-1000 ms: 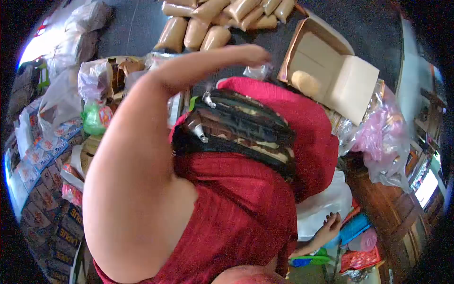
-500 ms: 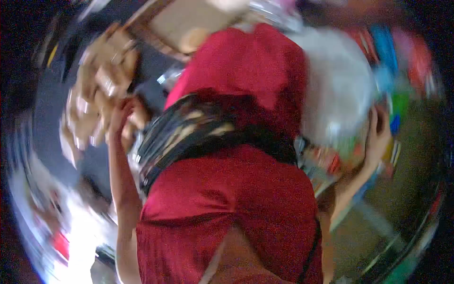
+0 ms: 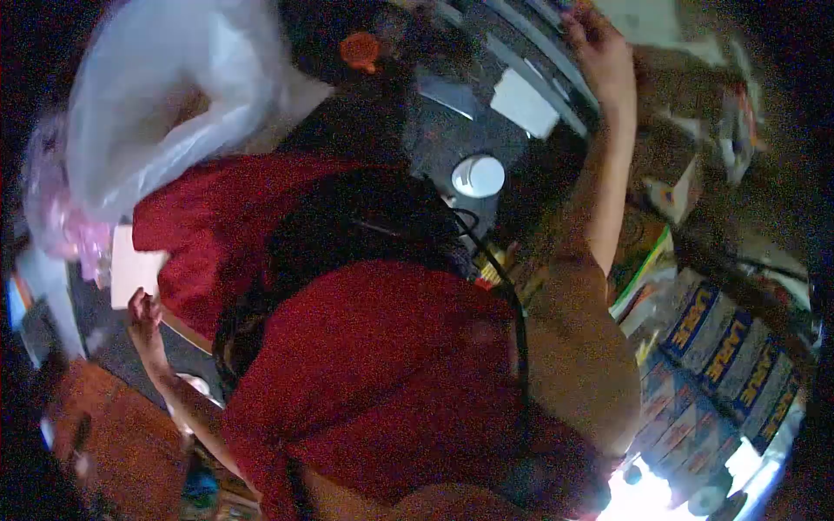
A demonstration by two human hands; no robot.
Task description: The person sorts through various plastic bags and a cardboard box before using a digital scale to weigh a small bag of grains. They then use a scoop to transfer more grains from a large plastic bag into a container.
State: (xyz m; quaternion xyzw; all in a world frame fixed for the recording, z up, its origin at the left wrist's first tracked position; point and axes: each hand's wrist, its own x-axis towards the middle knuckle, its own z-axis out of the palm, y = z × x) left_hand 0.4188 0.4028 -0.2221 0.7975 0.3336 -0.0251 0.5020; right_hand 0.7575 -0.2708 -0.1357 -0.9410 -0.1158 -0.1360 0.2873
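My left hand [image 3: 146, 314] hangs at the left of the head view, fingers loosely curled and apart, beside a cream flat-sided box or board [image 3: 135, 269]. Nothing shows in that hand. At the upper right my right hand [image 3: 599, 39] is stretched out with bent fingers drawn together at long grey bars [image 3: 539, 69]. What lies at its fingertips is too small and dark to make out. Beyond the bars' near side are a white rectangular piece [image 3: 526, 104], a white round tub [image 3: 478, 176] and an orange cup-like thing [image 3: 359, 52].
A large translucent white plastic bag [image 3: 234, 52] fills the upper left, with a pink bag [image 3: 78, 221] below it. Boxes marked LARGE [image 3: 725, 356] are stacked at the right. A reddish-brown wooden surface [image 3: 117, 434] lies at lower left.
The view has turned to a different part of the room; the pile of brown items has gone from sight. My right hand has moved up and outward, my left hand lower.
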